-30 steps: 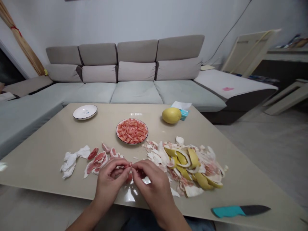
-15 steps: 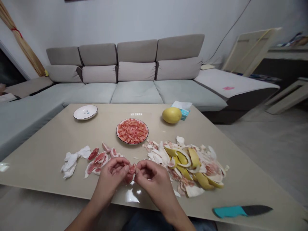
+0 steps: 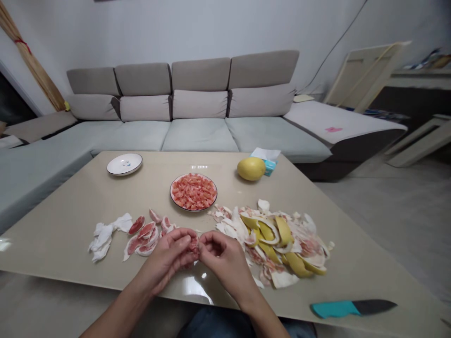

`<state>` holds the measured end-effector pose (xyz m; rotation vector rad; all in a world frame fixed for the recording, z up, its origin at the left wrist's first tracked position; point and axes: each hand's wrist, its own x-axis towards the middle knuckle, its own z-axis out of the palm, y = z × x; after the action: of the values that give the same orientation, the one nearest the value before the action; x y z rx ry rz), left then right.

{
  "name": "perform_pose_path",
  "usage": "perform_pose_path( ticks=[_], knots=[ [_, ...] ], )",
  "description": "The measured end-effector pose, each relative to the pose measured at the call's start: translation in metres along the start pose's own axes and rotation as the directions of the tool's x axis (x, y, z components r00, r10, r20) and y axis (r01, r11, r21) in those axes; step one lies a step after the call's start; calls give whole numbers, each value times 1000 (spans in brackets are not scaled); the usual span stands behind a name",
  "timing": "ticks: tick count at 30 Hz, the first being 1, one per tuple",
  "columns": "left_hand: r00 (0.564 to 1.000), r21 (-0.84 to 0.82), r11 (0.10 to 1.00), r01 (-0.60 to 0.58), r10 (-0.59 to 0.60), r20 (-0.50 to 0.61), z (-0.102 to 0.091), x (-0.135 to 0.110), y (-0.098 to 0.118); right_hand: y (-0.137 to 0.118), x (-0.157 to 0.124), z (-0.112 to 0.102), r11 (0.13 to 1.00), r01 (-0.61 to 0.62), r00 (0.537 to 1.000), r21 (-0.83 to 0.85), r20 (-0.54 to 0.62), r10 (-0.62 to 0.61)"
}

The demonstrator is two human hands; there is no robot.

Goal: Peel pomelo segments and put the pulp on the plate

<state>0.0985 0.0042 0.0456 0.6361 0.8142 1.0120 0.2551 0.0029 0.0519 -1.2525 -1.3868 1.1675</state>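
Note:
Between my hands, above the table's near edge, is a red pomelo segment (image 3: pixel 194 246), partly covered by fingers. My left hand (image 3: pixel 172 256) is closed round its left side. On its right, my right hand (image 3: pixel 222 257) pinches the segment's edge with thumb and fingertips. Left of my hands lie several pomelo segments (image 3: pixel 146 237) with pale skin on them. Beyond my hands, a plate (image 3: pixel 171 196) is heaped with peeled red pomelo flesh (image 3: pixel 193 191). A pile of yellow rind, white pith and skins (image 3: pixel 278 234) spreads to the right of my right hand.
A knife (image 3: pixel 352 308) with a turquoise handle lies at the near right, blade pointing right. Crumpled tissue (image 3: pixel 102 240) lies at left. Farther back are a white plate (image 3: pixel 124 164), a whole yellow pomelo (image 3: pixel 251 168) and a tissue pack (image 3: pixel 269 166). A sofa (image 3: pixel 197 134) stands behind the table (image 3: pixel 70 225).
My left hand has turned and its fingers now cover more of the pomelo segment. My right hand stays pinched at its edge, shifted very slightly. Things on the table stay put.

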Motion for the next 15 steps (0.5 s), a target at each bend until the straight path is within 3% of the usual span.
perform_pose_path(
  ticks=[4,7,11,15],
  knots=[
    [1000,108,994,10,-12,23,0,4,-1,1,0,0,998,36,999,-51,9,-36],
    [999,214,977,-21,12,43,0,9,1,5,0,1,979,127,991,-159,-15,-132],
    [994,390,915,-104,85,67,1,14,2,13,-1,3,877,292,939,-381,-59,-338],
    [985,434,884,-174,151,89,1,16,-1,17,-3,4,765,371,884,-526,-54,-465]
  ],
)
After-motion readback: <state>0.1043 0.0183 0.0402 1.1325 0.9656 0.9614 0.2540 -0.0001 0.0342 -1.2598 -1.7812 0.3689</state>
